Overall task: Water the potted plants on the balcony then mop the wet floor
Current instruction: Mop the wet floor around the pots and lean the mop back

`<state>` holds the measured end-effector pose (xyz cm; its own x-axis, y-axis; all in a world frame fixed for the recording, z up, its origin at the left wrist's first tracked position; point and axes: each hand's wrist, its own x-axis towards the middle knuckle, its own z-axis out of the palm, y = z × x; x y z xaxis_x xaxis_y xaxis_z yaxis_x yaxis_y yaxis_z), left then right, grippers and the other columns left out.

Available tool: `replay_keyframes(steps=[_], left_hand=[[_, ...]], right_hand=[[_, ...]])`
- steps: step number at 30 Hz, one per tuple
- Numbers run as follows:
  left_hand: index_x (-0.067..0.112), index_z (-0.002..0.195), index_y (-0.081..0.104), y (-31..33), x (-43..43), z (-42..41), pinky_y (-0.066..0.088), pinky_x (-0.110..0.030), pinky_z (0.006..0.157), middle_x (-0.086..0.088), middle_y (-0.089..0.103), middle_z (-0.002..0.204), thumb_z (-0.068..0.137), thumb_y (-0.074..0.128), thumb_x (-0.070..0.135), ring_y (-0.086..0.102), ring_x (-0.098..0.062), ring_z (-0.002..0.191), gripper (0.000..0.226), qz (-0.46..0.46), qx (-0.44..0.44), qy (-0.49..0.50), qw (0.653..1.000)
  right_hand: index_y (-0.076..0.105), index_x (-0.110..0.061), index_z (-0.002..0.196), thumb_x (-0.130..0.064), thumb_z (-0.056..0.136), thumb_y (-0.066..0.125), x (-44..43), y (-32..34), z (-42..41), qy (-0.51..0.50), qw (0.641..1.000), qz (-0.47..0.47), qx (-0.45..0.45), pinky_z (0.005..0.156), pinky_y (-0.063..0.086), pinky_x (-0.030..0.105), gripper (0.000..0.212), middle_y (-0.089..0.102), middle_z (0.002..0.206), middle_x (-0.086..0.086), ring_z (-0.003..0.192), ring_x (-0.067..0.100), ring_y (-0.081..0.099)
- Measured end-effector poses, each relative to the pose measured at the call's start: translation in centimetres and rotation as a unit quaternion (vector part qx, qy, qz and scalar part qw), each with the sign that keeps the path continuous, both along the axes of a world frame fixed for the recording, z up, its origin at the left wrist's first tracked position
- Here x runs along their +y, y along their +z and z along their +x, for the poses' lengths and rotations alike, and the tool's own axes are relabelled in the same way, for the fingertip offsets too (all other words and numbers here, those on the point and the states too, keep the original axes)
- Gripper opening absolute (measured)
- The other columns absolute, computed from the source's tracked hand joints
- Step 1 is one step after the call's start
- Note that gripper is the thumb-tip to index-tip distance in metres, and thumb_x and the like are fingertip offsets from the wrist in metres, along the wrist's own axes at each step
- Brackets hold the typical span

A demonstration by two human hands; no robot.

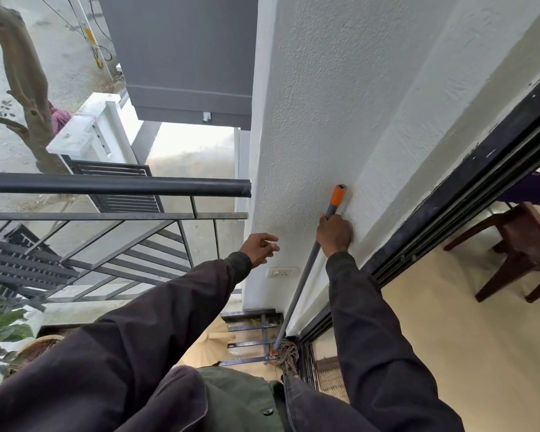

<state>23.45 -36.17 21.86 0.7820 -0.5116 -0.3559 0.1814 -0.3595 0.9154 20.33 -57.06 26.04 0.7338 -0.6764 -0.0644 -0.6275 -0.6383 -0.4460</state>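
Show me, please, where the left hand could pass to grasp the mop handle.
Bare wall lies between the railing end and the mop handle, above the socket; the left hand hovers there, with free shaft below the right hand. Crowded: the floor corner, where the mop head meets the door frame.
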Motion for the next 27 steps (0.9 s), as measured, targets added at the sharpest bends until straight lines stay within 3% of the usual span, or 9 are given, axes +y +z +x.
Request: replay_keyframes(steps=[6, 17, 24, 27], left_hand=[[0.004, 0.132, 0.056, 0.1, 0.3, 0.0, 0.053, -0.045, 0.094, -0.013, 0.069, 0.113, 0.102, 0.053, 0.011, 0.063, -0.027, 0.102, 0.03, -0.003, 0.005, -0.002, 1.0], [0.001, 0.136, 0.053, -0.2, 1.2, 0.3, 0.052, -0.042, 0.094, -0.02, 0.066, 0.126, 0.103, 0.052, 0.009, 0.063, -0.035, 0.115, 0.034, 0.008, 0.003, -0.005, 1.0], [0.002, 0.134, 0.055, -0.3, 1.5, 0.4, 0.053, -0.046, 0.095, -0.02, 0.067, 0.123, 0.102, 0.054, 0.01, 0.063, -0.035, 0.114, 0.033, 0.01, 0.007, 0.004, 1.0], [0.003, 0.134, 0.055, -0.3, 1.7, 0.5, 0.053, -0.046, 0.095, -0.019, 0.068, 0.123, 0.102, 0.055, 0.011, 0.063, -0.035, 0.114, 0.033, 0.008, 0.006, 0.006, 1.0]], right_hand=[[0.067, 0.003, 0.122, -0.035, 0.11, 0.052, 0.5, -0.3, 0.0, -0.01, 0.998, 0.058, -0.034, 0.091, 0.053, 0.046, 0.043, 0.07, 0.124, 0.027, 0.119, 0.046, 0.065], [0.063, 0.0, 0.124, -0.041, 0.109, 0.052, 1.2, -0.6, 0.4, 0.006, 0.999, 0.037, -0.022, 0.095, 0.051, 0.049, 0.045, 0.067, 0.126, 0.024, 0.121, 0.047, 0.062], [0.058, 0.005, 0.126, -0.027, 0.113, 0.044, 1.5, -1.1, 0.5, 0.0, 0.998, 0.035, -0.06, 0.097, 0.051, 0.051, 0.037, 0.067, 0.124, 0.028, 0.116, 0.047, 0.064], [0.053, 0.003, 0.134, -0.018, 0.11, 0.048, 1.4, -0.8, 0.7, -0.003, 0.997, 0.042, -0.058, 0.099, 0.051, 0.042, 0.033, 0.063, 0.131, 0.022, 0.121, 0.038, 0.065]])
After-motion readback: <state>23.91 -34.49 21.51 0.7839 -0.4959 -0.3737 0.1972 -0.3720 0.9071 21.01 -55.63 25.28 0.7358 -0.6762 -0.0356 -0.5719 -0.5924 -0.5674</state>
